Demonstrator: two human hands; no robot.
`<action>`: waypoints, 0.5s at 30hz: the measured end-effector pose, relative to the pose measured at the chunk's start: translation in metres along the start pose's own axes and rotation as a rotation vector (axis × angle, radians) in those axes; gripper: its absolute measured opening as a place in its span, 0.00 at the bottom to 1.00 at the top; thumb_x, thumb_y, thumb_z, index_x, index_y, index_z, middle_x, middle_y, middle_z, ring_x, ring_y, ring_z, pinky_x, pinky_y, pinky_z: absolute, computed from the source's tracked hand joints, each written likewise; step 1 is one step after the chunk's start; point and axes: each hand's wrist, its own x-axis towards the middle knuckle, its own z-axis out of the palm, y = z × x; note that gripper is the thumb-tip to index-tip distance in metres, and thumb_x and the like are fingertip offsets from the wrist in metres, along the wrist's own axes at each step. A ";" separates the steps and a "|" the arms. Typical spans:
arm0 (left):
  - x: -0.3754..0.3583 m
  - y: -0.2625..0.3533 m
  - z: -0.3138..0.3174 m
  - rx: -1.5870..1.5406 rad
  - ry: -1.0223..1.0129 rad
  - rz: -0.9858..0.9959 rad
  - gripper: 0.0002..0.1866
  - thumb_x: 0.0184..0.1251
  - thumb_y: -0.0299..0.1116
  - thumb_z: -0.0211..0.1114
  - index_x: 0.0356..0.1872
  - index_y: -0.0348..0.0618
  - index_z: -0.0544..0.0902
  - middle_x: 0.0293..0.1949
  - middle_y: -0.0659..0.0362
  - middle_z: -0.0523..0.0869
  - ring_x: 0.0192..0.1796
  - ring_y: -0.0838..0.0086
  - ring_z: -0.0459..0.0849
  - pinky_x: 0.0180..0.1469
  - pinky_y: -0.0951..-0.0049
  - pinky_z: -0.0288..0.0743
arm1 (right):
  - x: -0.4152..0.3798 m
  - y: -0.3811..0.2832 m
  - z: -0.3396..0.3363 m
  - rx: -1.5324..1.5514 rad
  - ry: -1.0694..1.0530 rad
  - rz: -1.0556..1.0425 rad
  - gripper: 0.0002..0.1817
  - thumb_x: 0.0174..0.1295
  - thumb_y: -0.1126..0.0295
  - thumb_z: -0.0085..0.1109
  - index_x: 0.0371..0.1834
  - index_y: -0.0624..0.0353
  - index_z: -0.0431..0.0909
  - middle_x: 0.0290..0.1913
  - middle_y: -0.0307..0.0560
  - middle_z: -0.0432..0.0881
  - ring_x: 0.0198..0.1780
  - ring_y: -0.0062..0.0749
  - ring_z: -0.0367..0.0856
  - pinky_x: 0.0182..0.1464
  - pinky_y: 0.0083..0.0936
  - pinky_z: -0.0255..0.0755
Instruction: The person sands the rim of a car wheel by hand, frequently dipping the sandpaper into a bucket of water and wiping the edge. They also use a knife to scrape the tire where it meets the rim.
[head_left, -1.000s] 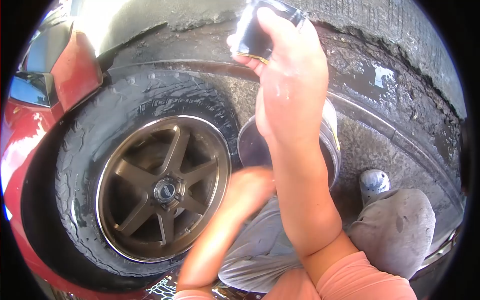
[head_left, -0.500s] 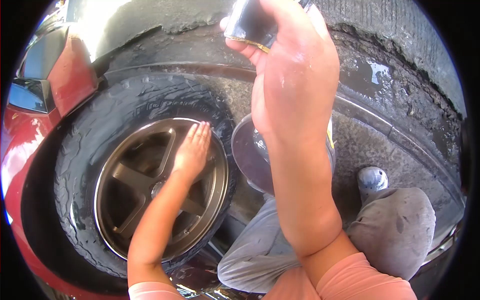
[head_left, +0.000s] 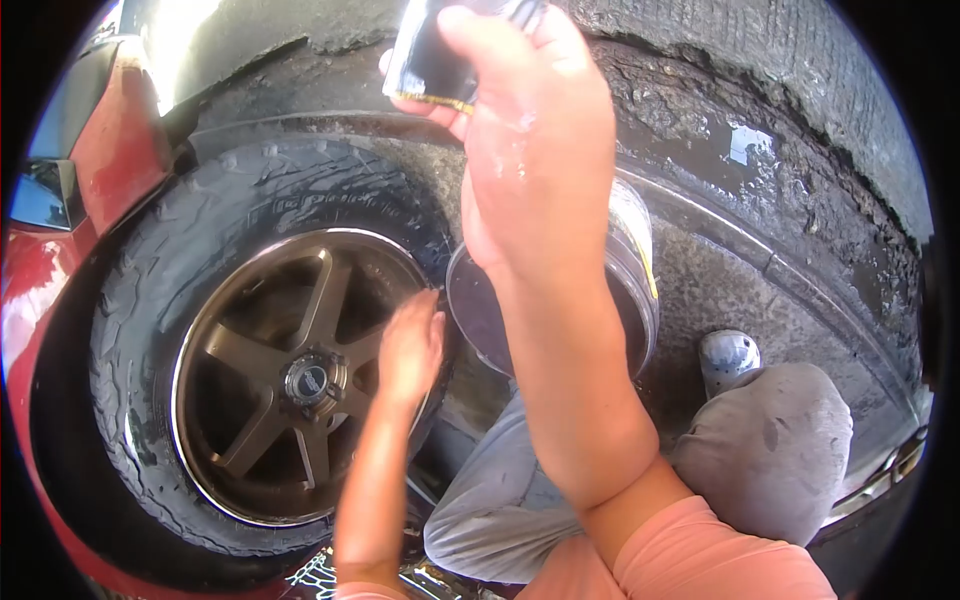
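Note:
A bronze-coloured spoked wheel rim point(head_left: 328, 265) with a round centre cap point(head_left: 306, 380) sits inside a large black tyre point(head_left: 165, 270). At the rim's right edge is my left hand point(head_left: 412, 345), its fingers stretched out and the arm slightly blurred. My right hand point(head_left: 535, 130) is raised at the top of the view, fingers wrapped round a glossy dark thing with a yellowish lower edge point(head_left: 440, 65). The upper end of that thing is cut off by the frame, and I cannot tell its kind. Below my right forearm stands a bucket point(head_left: 632, 235), partly hidden by the arm.
Red car bodywork point(head_left: 110, 150) surrounds the wheel at left. A kerb-like edge point(head_left: 740, 245) curves across the wet ground, with broken, muddy concrete point(head_left: 800, 170) beyond it. My bent knee point(head_left: 770, 450) and a spotted shoe point(head_left: 729, 357) are at right.
My left hand has slid down and right along the rim, uncovering the centre cap. My right hand, still around the dark thing, has shifted left in view. The whole scene has shifted slightly left.

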 end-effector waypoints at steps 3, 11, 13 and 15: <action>-0.029 0.050 0.010 -0.598 0.195 -0.303 0.25 0.87 0.45 0.49 0.69 0.36 0.78 0.68 0.41 0.80 0.73 0.50 0.76 0.76 0.56 0.65 | -0.003 0.014 0.016 0.090 0.051 0.071 0.19 0.72 0.77 0.56 0.65 0.69 0.70 0.50 0.50 0.83 0.41 0.27 0.83 0.45 0.25 0.80; -0.024 0.120 0.086 -0.803 0.468 -0.434 0.28 0.85 0.41 0.49 0.75 0.31 0.68 0.73 0.39 0.73 0.75 0.49 0.72 0.77 0.57 0.62 | -0.017 0.014 0.022 0.053 -0.074 0.190 0.27 0.68 0.81 0.57 0.71 0.69 0.63 0.53 0.54 0.82 0.50 0.33 0.84 0.52 0.30 0.81; -0.020 0.124 0.091 -0.835 0.578 -0.441 0.27 0.85 0.40 0.49 0.75 0.31 0.67 0.73 0.39 0.73 0.75 0.48 0.72 0.77 0.57 0.62 | -0.018 0.019 0.027 0.082 -0.222 0.204 0.36 0.67 0.81 0.58 0.78 0.69 0.56 0.60 0.55 0.79 0.55 0.34 0.81 0.57 0.29 0.78; -0.016 0.129 0.096 -0.854 0.664 -0.433 0.27 0.84 0.38 0.49 0.75 0.30 0.66 0.73 0.38 0.72 0.75 0.47 0.72 0.77 0.56 0.63 | -0.021 0.017 0.031 0.052 -0.352 0.206 0.41 0.67 0.80 0.60 0.82 0.67 0.51 0.66 0.54 0.77 0.58 0.33 0.80 0.61 0.28 0.75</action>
